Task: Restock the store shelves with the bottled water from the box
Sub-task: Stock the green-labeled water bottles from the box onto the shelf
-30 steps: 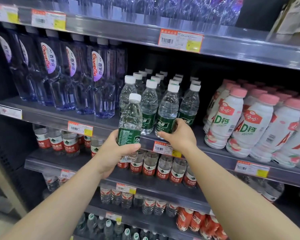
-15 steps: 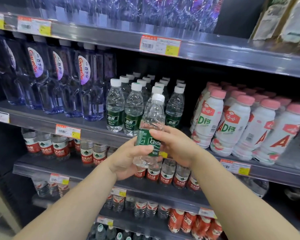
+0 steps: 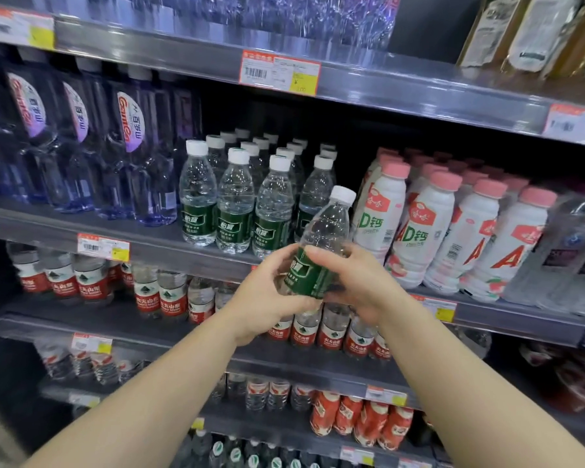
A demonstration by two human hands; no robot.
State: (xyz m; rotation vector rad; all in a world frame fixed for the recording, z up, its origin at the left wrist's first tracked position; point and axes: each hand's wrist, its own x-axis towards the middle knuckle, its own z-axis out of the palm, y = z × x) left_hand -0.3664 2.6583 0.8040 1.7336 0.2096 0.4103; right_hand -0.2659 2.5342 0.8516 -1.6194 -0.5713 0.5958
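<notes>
Both hands (image 3: 267, 295) grip tilted water bottle (image 3: 321, 251).

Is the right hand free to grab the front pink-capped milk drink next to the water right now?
Probably not: the right hand and left hand both grip the green-label bottle, though the milk drink stands unblocked.

we're seeing even, cool store light coming from above; glare is streaking the top-shelf wrapped bottles (image 3: 304, 15) and shelf rail (image 3: 402, 86). the back of the shelves is sitting in deep shadow. motion blur is smearing the price tags (image 3: 279, 71) and edges. wide-angle distortion is bending the shelves, stretching forearms at the corners. the held bottle (image 3: 318, 251) is staying fairly sharp.
</notes>
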